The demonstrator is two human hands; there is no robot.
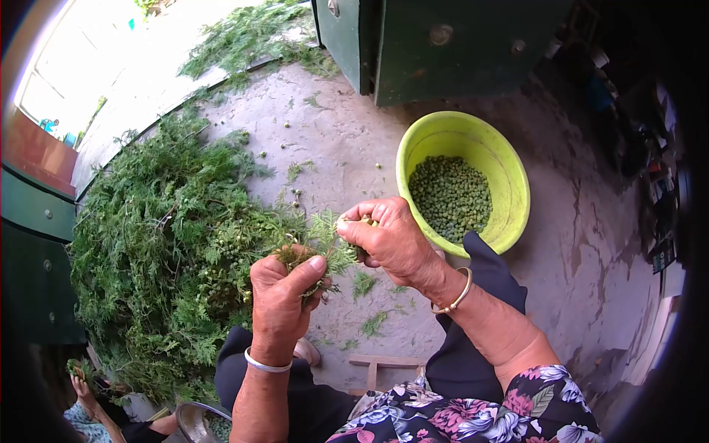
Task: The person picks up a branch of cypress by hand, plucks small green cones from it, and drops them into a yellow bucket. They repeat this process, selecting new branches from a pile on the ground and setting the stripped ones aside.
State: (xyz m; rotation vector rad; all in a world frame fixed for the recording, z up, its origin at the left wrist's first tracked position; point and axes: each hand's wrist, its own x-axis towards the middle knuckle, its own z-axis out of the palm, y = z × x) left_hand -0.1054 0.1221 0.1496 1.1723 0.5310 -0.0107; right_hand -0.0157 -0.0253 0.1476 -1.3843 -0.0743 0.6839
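My left hand [284, 288] is closed around a leafy evergreen sprig [341, 255], whose flat green fronds stick out past the thumb. Close beside it, my right hand [395, 240] is curled with thumb and forefinger pinched at the sprig's edge. Small yellow-green cones [369, 221] show between its fingers; how many is hidden. Left of both hands lies a big heap of cut evergreen branches [162, 244], some bearing cones. A yellow-green plastic tub [513, 177], just beyond my right hand, holds a layer of loose green cones [450, 193].
Green doors [450, 66] stand at the top. More branches [244, 37] lie by the bright doorway. Stray cones and bits of foliage dot the concrete floor [347, 133]. At lower left are another person's hand [85, 395] with greenery and a metal bowl [190, 421].
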